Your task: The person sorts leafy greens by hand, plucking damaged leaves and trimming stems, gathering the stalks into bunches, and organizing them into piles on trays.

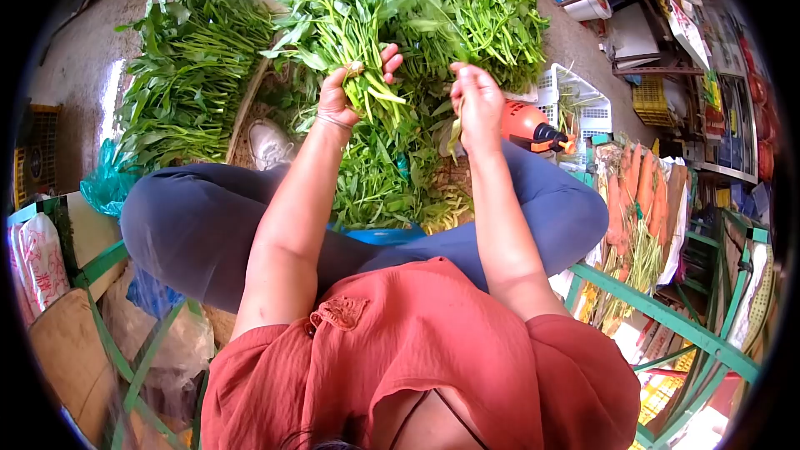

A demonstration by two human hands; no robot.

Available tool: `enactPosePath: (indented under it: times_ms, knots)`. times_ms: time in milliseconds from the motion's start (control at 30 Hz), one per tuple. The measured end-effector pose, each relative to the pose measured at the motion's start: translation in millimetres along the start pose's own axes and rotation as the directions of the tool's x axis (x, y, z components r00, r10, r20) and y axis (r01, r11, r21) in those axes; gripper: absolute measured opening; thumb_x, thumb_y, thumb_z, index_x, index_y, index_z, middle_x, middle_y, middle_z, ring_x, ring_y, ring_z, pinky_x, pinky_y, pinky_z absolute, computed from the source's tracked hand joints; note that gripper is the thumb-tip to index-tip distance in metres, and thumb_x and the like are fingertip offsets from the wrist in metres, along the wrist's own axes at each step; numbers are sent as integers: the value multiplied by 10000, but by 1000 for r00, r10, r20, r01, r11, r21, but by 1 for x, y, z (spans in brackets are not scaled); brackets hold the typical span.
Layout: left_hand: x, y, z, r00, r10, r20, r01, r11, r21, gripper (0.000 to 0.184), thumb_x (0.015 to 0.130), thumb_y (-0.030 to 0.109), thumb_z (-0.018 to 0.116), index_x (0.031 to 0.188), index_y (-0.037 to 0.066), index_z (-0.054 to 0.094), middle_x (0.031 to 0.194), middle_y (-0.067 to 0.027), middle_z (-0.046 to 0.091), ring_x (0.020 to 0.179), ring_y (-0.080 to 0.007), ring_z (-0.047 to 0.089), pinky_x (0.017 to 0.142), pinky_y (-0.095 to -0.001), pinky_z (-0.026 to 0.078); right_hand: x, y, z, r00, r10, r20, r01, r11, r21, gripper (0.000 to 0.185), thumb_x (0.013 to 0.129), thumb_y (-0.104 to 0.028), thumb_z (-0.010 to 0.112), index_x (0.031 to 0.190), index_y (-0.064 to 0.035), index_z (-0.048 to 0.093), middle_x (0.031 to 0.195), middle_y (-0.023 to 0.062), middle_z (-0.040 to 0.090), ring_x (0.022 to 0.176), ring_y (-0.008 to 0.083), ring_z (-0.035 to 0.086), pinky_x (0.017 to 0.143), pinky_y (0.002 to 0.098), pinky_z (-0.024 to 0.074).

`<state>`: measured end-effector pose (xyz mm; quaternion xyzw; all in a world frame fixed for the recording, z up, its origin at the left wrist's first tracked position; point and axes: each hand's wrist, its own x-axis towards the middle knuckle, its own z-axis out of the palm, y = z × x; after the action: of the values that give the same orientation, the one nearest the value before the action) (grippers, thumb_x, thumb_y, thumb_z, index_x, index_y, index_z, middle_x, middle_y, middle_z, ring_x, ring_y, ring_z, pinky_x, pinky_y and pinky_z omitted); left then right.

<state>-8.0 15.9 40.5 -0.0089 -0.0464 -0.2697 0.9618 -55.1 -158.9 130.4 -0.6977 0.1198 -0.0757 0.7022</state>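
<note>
A tied bunch of leafy green vegetables (346,37) rests in my left hand (340,98), its cut stems toward me and its leaves pointing away. The fingers of that hand are wrapped round the stems near a pale tie. My right hand (479,104) is pinched on a thin, limp pale-green stalk (455,135) that hangs down from the fingers. More loose greens (379,175) lie between my legs, below both hands. Beyond the hands is a large pile of greens (492,21).
Stacked bunches (187,75) fill a box at the left, near a teal plastic bag (110,179). An orange bottle with a black nozzle (525,123) lies right of my right hand, by a white basket (583,100). Carrots (637,192) lie farther right, beyond a green metal frame (667,317).
</note>
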Motion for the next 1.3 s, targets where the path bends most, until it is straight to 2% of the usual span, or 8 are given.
enactPosePath:
  times_ms: [167,333,433,633,833,1033,1167,1300]
  knots:
    - [0,-4,-1,996,-82,-29,85,991,105,696,716,151,579,1275,-77,234,1318,-191,315,1172,-296,389,897,-361,420,19,-19,14,978,19,-209,30,973,228,218,879,-204,462,955,-33,572,721,39,561,541,73,482,429,174,350]
    - [-7,-7,-10,962,-142,-232,204,941,270,391,737,112,551,1079,-70,496,1082,-161,554,939,-254,569,848,-353,447,27,31,52,933,350,-84,-358,926,-121,177,833,-203,524,841,-62,632,952,86,609,858,137,534,768,261,412]
    - [-10,-7,-29,928,-92,-360,191,950,248,254,749,87,549,971,-36,559,875,-108,614,787,-207,597,748,-345,483,35,98,46,993,113,-37,-118,878,-464,344,820,-343,503,1074,-128,590,1255,170,427,1188,298,377,974,406,254]
    - [-12,-16,-22,929,-94,-357,246,880,407,291,715,-18,556,1005,-9,549,864,-90,608,759,-186,593,699,-317,488,38,91,26,907,413,87,-209,619,-757,364,821,-302,476,1155,-161,513,1194,125,493,1085,289,468,915,457,320]
    - [-5,-20,-6,957,-200,-209,287,739,609,347,694,3,583,1035,-6,521,925,-103,593,761,-219,591,682,-371,501,48,59,12,824,492,281,-564,762,318,360,838,-377,416,1007,-74,513,902,80,573,815,188,523,757,339,407]
    - [0,-16,-10,947,-122,-297,308,603,736,431,649,-11,648,1052,13,497,940,-67,567,839,-164,552,715,-300,476,46,72,57,988,119,102,-102,983,-154,692,830,-612,265,1163,-27,426,1200,171,451,1076,305,446,878,375,369]
    - [-11,-8,-28,852,-284,-440,451,825,340,273,729,17,550,991,-54,513,874,-145,601,768,-250,597,717,-342,501,66,50,54,934,321,155,-120,692,-712,654,811,-619,323,886,-5,538,860,229,574,831,338,560,724,398,431]
    - [-7,-21,-29,959,-124,-254,169,972,164,410,747,67,536,1131,-37,436,940,-124,568,831,-236,571,784,-405,477,97,12,7,935,-252,-251,-99,492,-865,409,772,-435,550,862,-36,561,842,171,601,770,288,584,657,385,447]
